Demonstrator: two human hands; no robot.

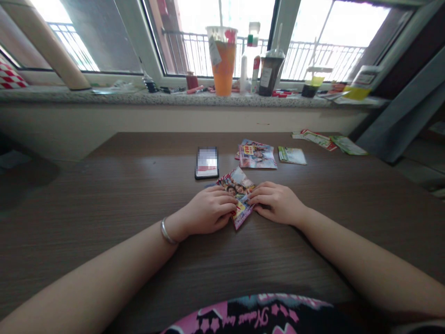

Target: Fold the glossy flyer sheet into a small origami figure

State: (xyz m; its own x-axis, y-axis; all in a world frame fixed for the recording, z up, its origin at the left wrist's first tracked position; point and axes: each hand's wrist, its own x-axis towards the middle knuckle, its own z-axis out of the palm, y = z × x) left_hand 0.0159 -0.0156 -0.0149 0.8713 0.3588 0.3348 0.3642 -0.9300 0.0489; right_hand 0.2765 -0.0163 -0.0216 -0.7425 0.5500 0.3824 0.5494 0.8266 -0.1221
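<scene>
On the desk (104, 195), left hand (206, 211) and right hand (276, 202) pinch a folded leaflet (239, 185) with curled fingers, print unreadable.

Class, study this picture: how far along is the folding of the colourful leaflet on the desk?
Done: the leaflet already shows angled folded edges, ending in a point near the person. In hand: the left hand and right hand hold it down at its middle on the desk. Left: probably further folds; other leaflets lie flat and unfolded beyond it.
</scene>
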